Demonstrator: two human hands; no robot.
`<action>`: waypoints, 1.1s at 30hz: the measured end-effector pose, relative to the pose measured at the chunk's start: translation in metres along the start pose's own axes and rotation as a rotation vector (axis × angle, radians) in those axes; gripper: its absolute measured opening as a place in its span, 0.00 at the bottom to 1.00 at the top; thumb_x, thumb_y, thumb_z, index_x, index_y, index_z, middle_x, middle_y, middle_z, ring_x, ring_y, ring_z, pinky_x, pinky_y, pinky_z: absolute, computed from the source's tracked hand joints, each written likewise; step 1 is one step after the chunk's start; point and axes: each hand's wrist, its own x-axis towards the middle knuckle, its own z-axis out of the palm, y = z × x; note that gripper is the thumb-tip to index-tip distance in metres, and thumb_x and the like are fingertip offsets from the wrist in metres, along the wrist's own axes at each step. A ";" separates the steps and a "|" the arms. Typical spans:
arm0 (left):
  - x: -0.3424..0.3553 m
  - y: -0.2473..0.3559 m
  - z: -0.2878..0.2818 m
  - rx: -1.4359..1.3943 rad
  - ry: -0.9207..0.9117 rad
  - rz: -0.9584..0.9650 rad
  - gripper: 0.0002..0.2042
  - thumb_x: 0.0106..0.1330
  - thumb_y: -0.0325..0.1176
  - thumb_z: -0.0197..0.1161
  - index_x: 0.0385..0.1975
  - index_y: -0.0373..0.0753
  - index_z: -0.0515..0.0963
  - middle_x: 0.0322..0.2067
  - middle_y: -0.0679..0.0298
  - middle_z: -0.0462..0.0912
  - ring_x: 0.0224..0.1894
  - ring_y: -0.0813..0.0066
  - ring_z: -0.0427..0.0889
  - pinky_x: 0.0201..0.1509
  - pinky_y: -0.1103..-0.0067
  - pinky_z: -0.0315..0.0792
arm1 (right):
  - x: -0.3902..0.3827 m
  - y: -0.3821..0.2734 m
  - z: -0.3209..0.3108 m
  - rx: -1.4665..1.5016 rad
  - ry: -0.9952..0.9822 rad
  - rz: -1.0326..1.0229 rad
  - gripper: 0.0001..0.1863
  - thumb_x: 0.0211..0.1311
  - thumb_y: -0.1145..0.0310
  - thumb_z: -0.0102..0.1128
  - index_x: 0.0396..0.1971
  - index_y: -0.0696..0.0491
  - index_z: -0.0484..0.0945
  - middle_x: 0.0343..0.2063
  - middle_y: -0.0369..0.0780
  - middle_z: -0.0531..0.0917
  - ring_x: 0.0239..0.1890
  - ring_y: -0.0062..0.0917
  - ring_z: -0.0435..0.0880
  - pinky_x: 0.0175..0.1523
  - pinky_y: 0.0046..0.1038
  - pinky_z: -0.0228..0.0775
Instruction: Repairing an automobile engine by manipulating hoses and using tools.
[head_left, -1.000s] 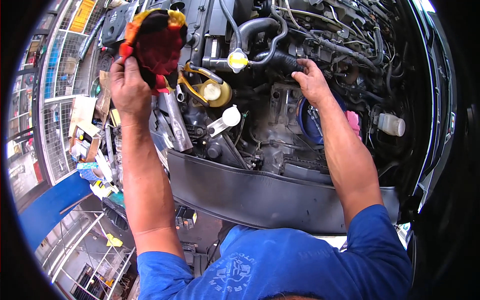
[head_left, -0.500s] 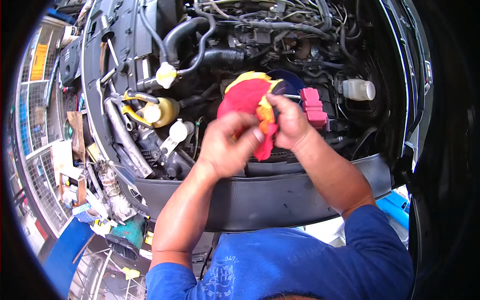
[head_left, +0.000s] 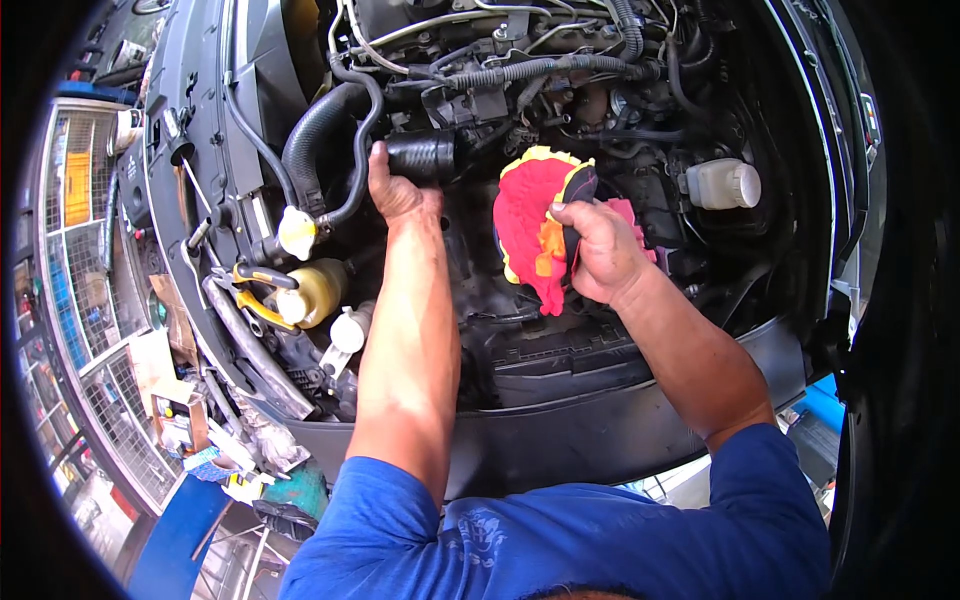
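Observation:
In the engine bay, my left hand (head_left: 402, 195) is curled round the end of a thick black hose (head_left: 418, 150), thumb upward at its left side; my fingers are partly hidden beneath it. My right hand (head_left: 605, 250) grips a bunched red, yellow and black rag (head_left: 530, 205), with my thumb over its orange fold. Behind the rag sits a pink part (head_left: 629, 222), mostly covered. A ribbed hose (head_left: 310, 150) runs left of my left hand, near a white fitting with a yellow top (head_left: 297, 234).
Yellow-handled pliers (head_left: 260, 305) lie by a yellow reservoir (head_left: 316, 292). A translucent reservoir (head_left: 722, 184) sits at the right. A dark cover (head_left: 520, 445) drapes the bay's front edge. At the left are wire-mesh shelves (head_left: 85, 250) and cluttered cardboard and parts (head_left: 180, 410).
The rag has passed from my left hand to my right, over the middle of the bay. My left hand has moved up onto the black hose. The view has shifted.

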 end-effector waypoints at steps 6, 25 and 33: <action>-0.020 0.018 -0.005 0.059 -0.009 -0.025 0.25 0.58 0.47 0.67 0.50 0.38 0.74 0.47 0.55 0.82 0.52 0.51 0.81 0.64 0.53 0.71 | 0.002 0.012 0.007 -0.246 0.127 -0.224 0.13 0.66 0.69 0.58 0.49 0.55 0.74 0.40 0.37 0.80 0.41 0.21 0.78 0.51 0.28 0.73; -0.038 0.032 -0.035 0.131 -0.126 -0.212 0.29 0.57 0.49 0.69 0.55 0.38 0.75 0.51 0.58 0.82 0.53 0.59 0.81 0.64 0.63 0.72 | 0.163 0.034 0.058 -1.417 -0.179 0.054 0.34 0.70 0.39 0.51 0.51 0.60 0.81 0.43 0.49 0.86 0.45 0.35 0.86 0.55 0.35 0.75; -0.039 0.032 -0.028 0.226 -0.103 -0.155 0.28 0.51 0.52 0.72 0.47 0.38 0.75 0.41 0.57 0.83 0.44 0.55 0.84 0.56 0.59 0.77 | 0.148 0.075 0.030 0.150 0.109 0.284 0.23 0.72 0.47 0.51 0.44 0.54 0.79 0.40 0.42 0.86 0.40 0.33 0.87 0.56 0.39 0.77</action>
